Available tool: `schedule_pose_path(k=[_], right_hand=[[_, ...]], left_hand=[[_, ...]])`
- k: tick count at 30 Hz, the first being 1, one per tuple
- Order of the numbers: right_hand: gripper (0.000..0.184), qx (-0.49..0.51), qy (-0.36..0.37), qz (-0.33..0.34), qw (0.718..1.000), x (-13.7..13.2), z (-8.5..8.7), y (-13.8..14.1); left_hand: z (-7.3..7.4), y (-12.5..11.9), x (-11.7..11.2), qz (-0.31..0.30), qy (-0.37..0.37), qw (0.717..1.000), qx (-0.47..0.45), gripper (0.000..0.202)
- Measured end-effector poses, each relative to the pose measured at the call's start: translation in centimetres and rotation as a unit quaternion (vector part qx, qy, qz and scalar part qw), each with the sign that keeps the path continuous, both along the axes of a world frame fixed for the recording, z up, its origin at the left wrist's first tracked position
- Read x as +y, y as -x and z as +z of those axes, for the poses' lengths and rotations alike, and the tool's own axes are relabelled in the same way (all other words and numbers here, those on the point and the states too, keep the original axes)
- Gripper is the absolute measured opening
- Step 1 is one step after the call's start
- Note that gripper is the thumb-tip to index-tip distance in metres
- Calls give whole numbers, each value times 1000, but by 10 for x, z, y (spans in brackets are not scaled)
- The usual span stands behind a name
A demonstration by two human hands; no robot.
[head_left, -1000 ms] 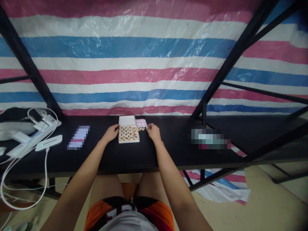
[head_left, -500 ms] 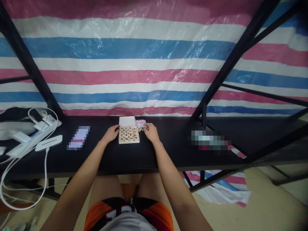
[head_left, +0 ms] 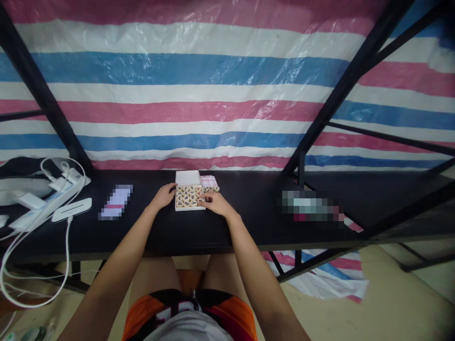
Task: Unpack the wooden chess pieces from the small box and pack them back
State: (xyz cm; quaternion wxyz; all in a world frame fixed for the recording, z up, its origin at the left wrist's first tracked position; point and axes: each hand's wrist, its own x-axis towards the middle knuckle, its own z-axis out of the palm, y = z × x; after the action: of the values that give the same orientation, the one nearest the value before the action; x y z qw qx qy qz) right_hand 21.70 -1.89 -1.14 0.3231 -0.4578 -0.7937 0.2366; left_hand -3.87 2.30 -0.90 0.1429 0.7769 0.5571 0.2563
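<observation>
By the table's far edge, the left hand touched the box, the right hand its pieces; neither grip could be told.

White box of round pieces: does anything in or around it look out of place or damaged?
A few pieces look out of place: they lie right of the box by the pink-and-white paper, while the others sit in rows inside. No damage shows, though the right hand hides part.
</observation>
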Motion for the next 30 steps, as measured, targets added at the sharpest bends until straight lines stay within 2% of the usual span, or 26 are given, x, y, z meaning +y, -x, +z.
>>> schedule_pose_path(k=[11, 13, 17, 21, 25, 30], right_hand=[[16, 69, -17, 2, 997, 1, 1, 7], [16, 95, -18, -15, 995, 3, 0, 6], [19, 115, -14, -156, 981, 11, -6, -6], [13, 28, 39, -293, 955, 16, -14, -21], [14, -72, 26, -356, 932, 15, -16, -26], [20, -127, 21, -405, 905, 15, -14, -29]], left_hand=[[0, 0, 0, 3, -1, 1000, 2, 38], [0, 0, 0, 3, -1, 1000, 3, 38], [1, 0, 0, 6, 2, 1000, 2, 38], [0, 0, 0, 2, 3, 1000, -2, 38], [1, 0, 0, 3, 1, 1000, 1, 38], [0, 1, 0, 5, -3, 1000, 1, 38]])
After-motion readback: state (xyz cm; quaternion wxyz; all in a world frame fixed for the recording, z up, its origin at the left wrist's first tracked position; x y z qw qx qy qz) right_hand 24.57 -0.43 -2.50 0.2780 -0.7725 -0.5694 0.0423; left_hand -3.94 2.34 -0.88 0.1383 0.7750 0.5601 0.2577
